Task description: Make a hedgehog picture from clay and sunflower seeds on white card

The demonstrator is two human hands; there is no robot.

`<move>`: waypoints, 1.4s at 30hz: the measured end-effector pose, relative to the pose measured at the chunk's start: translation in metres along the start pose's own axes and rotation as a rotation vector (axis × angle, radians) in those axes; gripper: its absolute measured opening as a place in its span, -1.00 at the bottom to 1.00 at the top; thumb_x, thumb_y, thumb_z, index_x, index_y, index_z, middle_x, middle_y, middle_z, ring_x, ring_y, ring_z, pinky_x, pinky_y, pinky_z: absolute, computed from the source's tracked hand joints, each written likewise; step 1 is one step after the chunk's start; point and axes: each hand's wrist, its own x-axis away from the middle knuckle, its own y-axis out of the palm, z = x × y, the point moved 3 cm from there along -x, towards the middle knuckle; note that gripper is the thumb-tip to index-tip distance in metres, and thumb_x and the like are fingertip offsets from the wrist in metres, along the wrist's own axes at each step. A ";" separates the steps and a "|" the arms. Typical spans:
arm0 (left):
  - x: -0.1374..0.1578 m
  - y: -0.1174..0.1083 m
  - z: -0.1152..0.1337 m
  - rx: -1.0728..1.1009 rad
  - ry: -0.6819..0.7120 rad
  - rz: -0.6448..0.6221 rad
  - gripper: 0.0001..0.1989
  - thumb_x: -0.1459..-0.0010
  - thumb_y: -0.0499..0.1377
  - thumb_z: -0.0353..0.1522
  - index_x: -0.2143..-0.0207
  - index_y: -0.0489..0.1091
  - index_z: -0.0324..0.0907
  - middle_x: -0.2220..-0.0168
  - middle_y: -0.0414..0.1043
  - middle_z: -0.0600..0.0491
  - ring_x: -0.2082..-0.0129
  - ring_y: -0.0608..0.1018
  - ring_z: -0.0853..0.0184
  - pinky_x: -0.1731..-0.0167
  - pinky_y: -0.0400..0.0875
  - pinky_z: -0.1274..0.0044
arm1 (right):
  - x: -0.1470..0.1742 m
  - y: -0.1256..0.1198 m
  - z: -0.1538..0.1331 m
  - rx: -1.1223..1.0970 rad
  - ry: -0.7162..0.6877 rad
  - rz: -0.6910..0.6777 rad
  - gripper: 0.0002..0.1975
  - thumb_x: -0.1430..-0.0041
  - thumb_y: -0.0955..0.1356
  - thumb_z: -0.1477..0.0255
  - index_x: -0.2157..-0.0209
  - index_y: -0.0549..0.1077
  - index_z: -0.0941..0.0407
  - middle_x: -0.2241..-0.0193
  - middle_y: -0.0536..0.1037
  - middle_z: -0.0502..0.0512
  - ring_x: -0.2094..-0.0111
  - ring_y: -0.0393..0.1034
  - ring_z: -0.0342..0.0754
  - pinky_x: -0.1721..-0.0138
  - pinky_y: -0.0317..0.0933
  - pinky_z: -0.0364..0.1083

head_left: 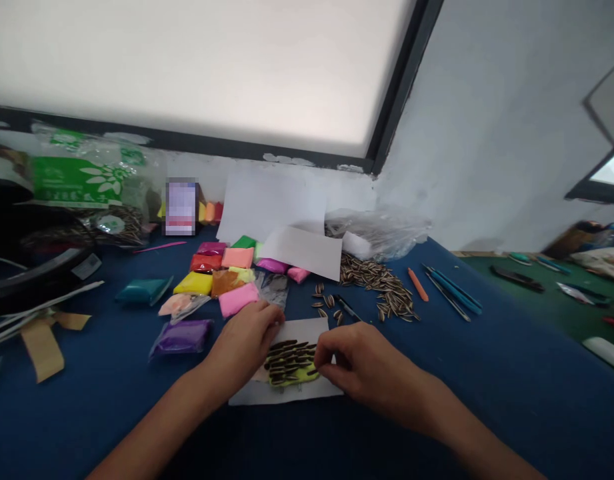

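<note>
A white paper sheet [287,398] lies on the table in front of me, carrying a flat yellow-green clay piece [293,382] with overlapping rows of striped sunflower seeds [291,353] stuck on it. My left hand [249,333] rests over the sheet's left side, fingers reaching along its upper left edge; its thumb is mostly hidden. At the right edge of the clay, my right hand [359,360] has thumb and forefinger pinched together. What sits between those fingertips is too small to make out. Several loose seeds [329,302] and a dark pen [347,309] lie just beyond the sheet.
A heap of sunflower seeds [377,283] spills from a clear plastic bag [397,230]. Coloured clay packets [194,283] lie at left, a purple one [181,338] nearest. An orange stick [417,285] and blue tweezers [454,290] lie right. A green-labelled bag [77,180] stands back left.
</note>
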 end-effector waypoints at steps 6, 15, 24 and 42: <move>0.000 0.001 0.000 -0.019 0.013 -0.006 -0.82 -0.24 -0.01 -0.46 0.32 0.37 -0.16 0.29 0.46 -0.01 0.23 0.49 0.19 0.23 0.33 0.40 | -0.001 0.006 -0.006 0.067 -0.046 0.030 -0.85 -0.02 0.31 0.64 0.49 0.45 0.13 0.52 0.49 -0.07 0.47 0.30 -0.21 0.41 0.04 -0.21; 0.000 0.003 -0.003 -0.035 0.019 -0.019 -0.82 -0.25 -0.04 -0.43 0.31 0.35 -0.15 0.29 0.45 -0.01 0.24 0.49 0.20 0.21 0.35 0.39 | -0.003 0.008 -0.007 0.078 -0.050 0.078 -0.85 -0.04 0.31 0.66 0.50 0.43 0.15 0.52 0.48 -0.06 0.47 0.31 -0.19 0.40 0.05 -0.20; 0.000 0.002 -0.002 -0.051 0.027 -0.020 -0.80 -0.24 -0.05 -0.43 0.31 0.36 -0.15 0.29 0.46 -0.02 0.23 0.49 0.20 0.21 0.35 0.40 | -0.003 0.010 -0.010 0.061 -0.033 0.084 -0.85 -0.05 0.31 0.64 0.50 0.45 0.14 0.53 0.49 -0.04 0.48 0.32 -0.18 0.42 0.06 -0.19; -0.001 0.003 -0.003 -0.056 0.033 -0.023 -0.80 -0.24 -0.05 -0.44 0.30 0.36 -0.14 0.28 0.45 -0.01 0.23 0.47 0.21 0.20 0.34 0.39 | -0.006 0.018 -0.013 0.116 -0.068 0.048 -0.82 -0.15 0.29 0.61 0.52 0.33 0.16 0.49 0.41 -0.02 0.48 0.26 -0.20 0.43 0.04 -0.19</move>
